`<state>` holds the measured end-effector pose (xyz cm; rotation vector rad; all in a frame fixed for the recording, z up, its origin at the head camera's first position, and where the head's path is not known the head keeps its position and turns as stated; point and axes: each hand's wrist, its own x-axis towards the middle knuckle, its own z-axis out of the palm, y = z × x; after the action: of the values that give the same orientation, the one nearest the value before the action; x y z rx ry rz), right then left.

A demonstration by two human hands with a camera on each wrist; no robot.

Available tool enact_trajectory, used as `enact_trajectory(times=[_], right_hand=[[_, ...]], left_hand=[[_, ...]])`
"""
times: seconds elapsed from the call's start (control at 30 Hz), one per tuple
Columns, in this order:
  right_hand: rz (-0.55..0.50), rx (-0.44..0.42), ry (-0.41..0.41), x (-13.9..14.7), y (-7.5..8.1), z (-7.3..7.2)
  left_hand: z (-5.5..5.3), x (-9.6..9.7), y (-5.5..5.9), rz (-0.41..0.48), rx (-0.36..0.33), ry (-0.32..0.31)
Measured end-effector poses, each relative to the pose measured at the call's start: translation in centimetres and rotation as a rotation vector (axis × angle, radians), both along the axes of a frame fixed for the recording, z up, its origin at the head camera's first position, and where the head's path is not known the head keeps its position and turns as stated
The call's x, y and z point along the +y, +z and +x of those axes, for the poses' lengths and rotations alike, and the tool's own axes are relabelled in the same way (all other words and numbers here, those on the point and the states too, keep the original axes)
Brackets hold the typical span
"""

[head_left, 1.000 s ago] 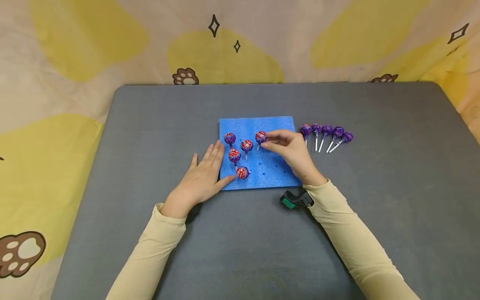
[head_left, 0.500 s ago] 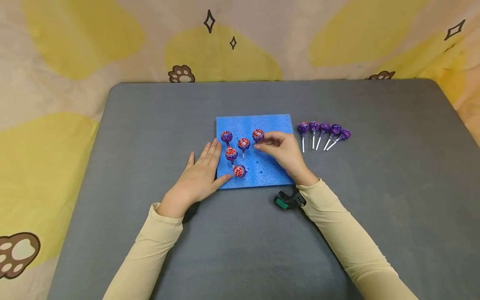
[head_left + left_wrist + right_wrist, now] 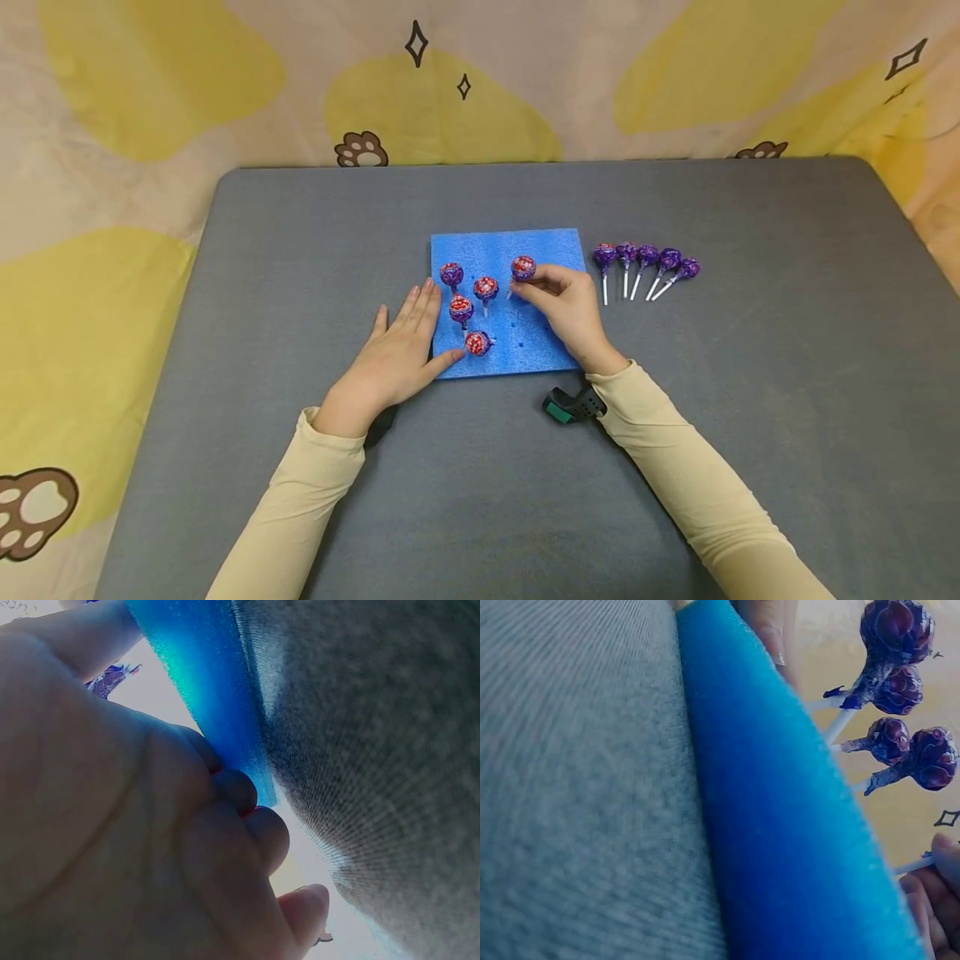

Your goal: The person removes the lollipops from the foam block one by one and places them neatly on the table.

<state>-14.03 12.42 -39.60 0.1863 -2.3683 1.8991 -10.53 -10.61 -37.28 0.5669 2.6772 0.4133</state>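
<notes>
Blue board (image 3: 506, 329), red-and-purple lollipops (image 3: 523, 267), grey table (image 3: 465, 483)

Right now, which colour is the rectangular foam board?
The rectangular foam board is blue, clearest in the head view.

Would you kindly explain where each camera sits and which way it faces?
Head: worn there, looking forward and down at the blue board; left hand, right hand and sleeves show.
Left wrist: worn there, facing the board's edge; the left hand shows.
Right wrist: worn there, facing board and lollipops; both hands partly show.
Both wrist views share the board.
</notes>
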Motion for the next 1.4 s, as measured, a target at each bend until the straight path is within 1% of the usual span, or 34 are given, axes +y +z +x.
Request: enact_trajectory(times=[0.13, 0.23, 0.37, 0.53, 0.73, 0.83, 0.87, 1.03, 1.17, 1.4], right_hand=[[-0.096, 0.018, -0.01, 0.2, 0.0, 0.2], [-0.187, 0.012, 0.0, 0.4, 0.1, 0.3], [-0.279, 0.002, 0.003, 1.2, 0.2, 0.6], [-0.328, -0.005, -0.011, 3.4, 0.2, 1.9], [-0.35, -0.031, -0.037, 7.1, 0.2, 3.5], [-0.312, -0.076, -0.033, 9.2, 0.4, 3.6], [-0.285, -0.096, -0.03, 9.8, 0.5, 3.6], [-0.104, -0.197, -0.016, 12.2, 1.2, 3.2], [0.016, -0.245, -0.017, 12.8, 1.3, 3.0], [0.088, -0.305, 0.016, 13.0, 0.9, 3.2]], left_hand=[[0.0, 0.0, 0.0, 0.002, -0.001, -0.002], [0.0, 0.0, -0.1, 0.004, -0.001, -0.003], [0.0, -0.1, -0.2, 0.012, 0.003, -0.005], [0.0, 0.0, -0.2, 0.013, -0.002, -0.007], [-0.1, 0.3, -0.4, 0.013, 0.004, -0.015], [-0.1, 0.3, -0.3, 0.018, 0.006, -0.014], [-0.1, 0.2, -0.3, 0.018, 0.005, -0.012], [-0.1, 0.1, -0.3, 0.024, 0.008, -0.01], [-0.2, 0.0, -0.3, 0.031, 0.017, -0.01], [0.0, 0.0, -0.6, 0.04, 0.015, -0.018]])
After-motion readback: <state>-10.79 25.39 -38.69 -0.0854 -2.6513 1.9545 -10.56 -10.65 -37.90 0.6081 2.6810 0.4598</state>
